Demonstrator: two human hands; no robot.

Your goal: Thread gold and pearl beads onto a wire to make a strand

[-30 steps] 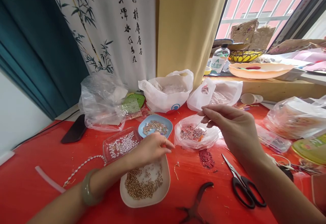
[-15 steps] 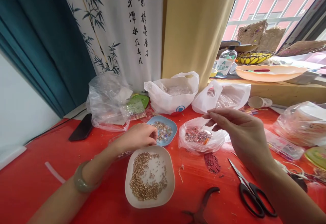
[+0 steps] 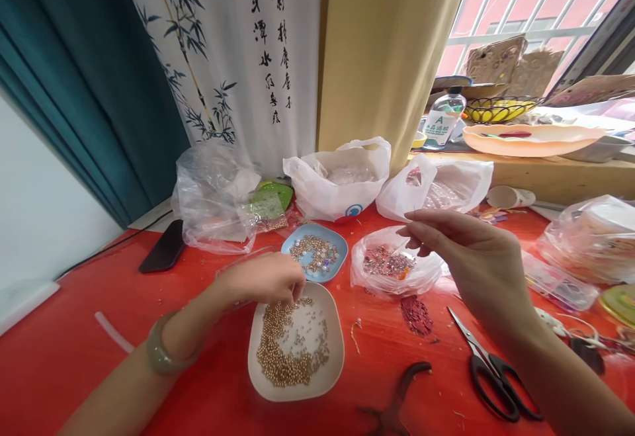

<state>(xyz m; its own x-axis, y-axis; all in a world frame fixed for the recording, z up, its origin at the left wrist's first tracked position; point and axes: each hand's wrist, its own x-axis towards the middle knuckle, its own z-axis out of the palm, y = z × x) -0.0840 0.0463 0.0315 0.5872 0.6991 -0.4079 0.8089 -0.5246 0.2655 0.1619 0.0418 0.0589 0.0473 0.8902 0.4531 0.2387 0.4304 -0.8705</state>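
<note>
My left hand [image 3: 262,278], with a pale green bangle at the wrist, reaches down with pinched fingertips at the far edge of a cream dish [image 3: 331,376] of small gold beads [image 3: 278,356]. What the fingertips pinch is too small to see. My right hand [image 3: 466,251] is raised over the red table [image 3: 59,370] and pinches a thin needle or wire [image 3: 397,248] that points down-left above a clear bag of pink and red beads [image 3: 389,265]. A blue dish [image 3: 313,254] of mixed beads sits just behind the cream dish.
Black-handled scissors [image 3: 491,366] lie right of centre and dark pliers [image 3: 397,403] near the front edge. Plastic bags [image 3: 342,178] line the back, a black phone [image 3: 161,255] lies at the left, and a bag [image 3: 590,237] and clear box [image 3: 555,284] stand at the right.
My left hand moved from over the cream dish back toward the blue dish, then down to the cream dish's far edge. My right hand held its pose with the needle.
</note>
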